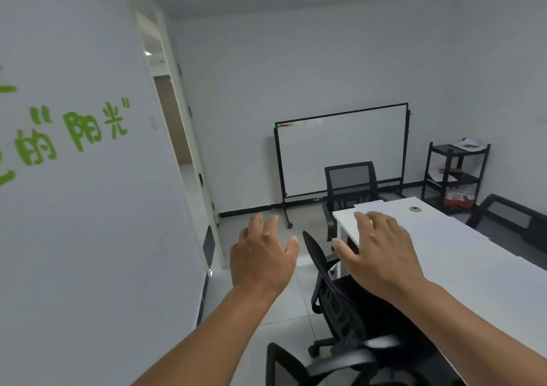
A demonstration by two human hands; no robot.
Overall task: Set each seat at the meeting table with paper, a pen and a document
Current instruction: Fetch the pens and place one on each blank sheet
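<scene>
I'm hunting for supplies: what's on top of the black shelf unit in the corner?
The black shelf unit carries loose papers on its top tier. Anything beneath those sheets is covered, and no pens are discernible there.

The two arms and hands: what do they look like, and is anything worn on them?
Both forearms are bare as far as the picture shows: no sleeve is in view. The left hand and the right hand are bare too, with no glove, watch, ring or bracelet that I can see. The fingers carry no markings.

nearest chair (pixel 299 365) cropped, shelf items (pixel 458 197) indistinct
</scene>
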